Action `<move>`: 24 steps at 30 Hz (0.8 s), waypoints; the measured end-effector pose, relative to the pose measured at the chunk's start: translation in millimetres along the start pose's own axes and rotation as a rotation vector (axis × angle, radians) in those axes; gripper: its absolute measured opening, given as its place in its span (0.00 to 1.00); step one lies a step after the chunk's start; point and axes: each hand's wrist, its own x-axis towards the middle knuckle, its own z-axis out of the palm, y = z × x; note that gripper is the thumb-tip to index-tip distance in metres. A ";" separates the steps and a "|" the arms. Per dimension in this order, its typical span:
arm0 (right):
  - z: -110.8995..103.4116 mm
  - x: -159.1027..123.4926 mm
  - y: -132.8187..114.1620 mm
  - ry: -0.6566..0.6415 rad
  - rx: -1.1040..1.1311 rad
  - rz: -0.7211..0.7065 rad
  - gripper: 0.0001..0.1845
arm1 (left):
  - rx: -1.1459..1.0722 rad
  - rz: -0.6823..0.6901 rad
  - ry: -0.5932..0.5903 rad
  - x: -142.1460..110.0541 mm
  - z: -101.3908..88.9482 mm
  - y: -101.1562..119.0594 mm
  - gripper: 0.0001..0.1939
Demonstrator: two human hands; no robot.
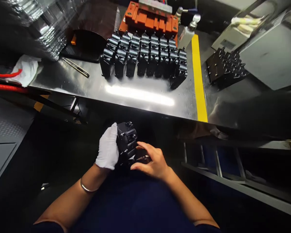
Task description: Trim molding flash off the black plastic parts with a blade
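Two hands (128,155); one black part (126,142) held; one orange fixture (149,19); one yellow stripe (199,77).
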 end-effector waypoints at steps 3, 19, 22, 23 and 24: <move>-2.2 1.3 3.9 -0.057 0.070 0.163 0.27 | -0.351 -0.121 -0.134 3.1 11.2 7.1 0.15; -213.1 198.5 126.5 0.536 -0.554 0.662 0.20 | -0.094 -0.311 -0.320 13.9 -31.1 -29.7 0.21; -208.1 231.5 143.3 0.484 -0.610 0.678 0.18 | -0.092 -0.315 -0.261 15.4 -19.9 -32.8 0.24; -209.8 241.0 147.1 0.468 -0.624 0.677 0.18 | -0.095 -0.322 -0.241 17.7 -15.5 -34.8 0.25; -214.5 249.1 150.3 0.456 -0.638 0.678 0.19 | -0.097 -0.338 -0.224 20.9 -11.3 -37.0 0.26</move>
